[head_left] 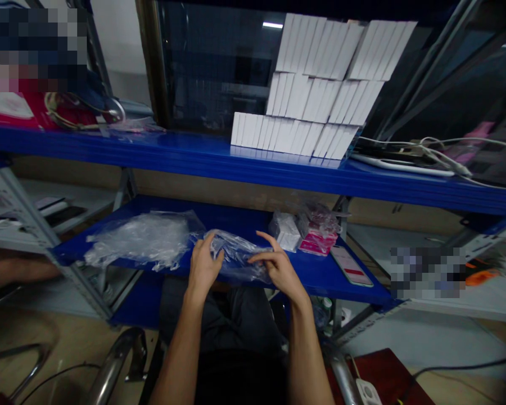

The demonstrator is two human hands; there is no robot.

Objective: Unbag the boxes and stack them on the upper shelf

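Left hand, thumb and forefinger parted; right hand, fingers spread wide. Both touch one clear plastic bag at the blue shelf's front edge! One plastic pile left; one white bundle, one pink bundle, one phone right.

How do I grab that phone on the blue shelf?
Probably pinch the phone by its two long edges at the near end, coming from the front and above: it lies flat, screen up, narrow across, and the pink box sits close to its far end.
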